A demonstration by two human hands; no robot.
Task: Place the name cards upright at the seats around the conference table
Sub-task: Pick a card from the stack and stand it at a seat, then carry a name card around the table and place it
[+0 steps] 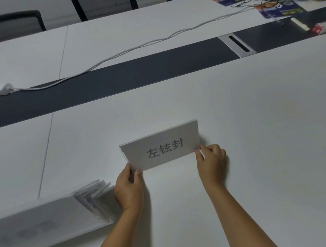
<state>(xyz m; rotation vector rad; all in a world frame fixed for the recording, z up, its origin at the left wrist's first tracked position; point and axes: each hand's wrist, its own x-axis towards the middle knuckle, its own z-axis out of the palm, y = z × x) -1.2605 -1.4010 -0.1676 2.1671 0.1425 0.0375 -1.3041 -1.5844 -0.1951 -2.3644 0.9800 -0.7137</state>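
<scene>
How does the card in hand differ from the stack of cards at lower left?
The card is single, standing on the table, pinched at its lower corners by the left hand and right hand; the stack holds several, untouched. The card's print is readable; the stack shows mostly edges. Both look like clear plastic holders.

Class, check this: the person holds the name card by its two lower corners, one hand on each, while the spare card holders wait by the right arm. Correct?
Not quite. The spare card holders lie beside the left arm, not the right. The head view shows the left hand and right hand each pinching a lower corner of the name card.

Blurred leaflets (281,7) at top edge; print perhaps unreadable.
</scene>
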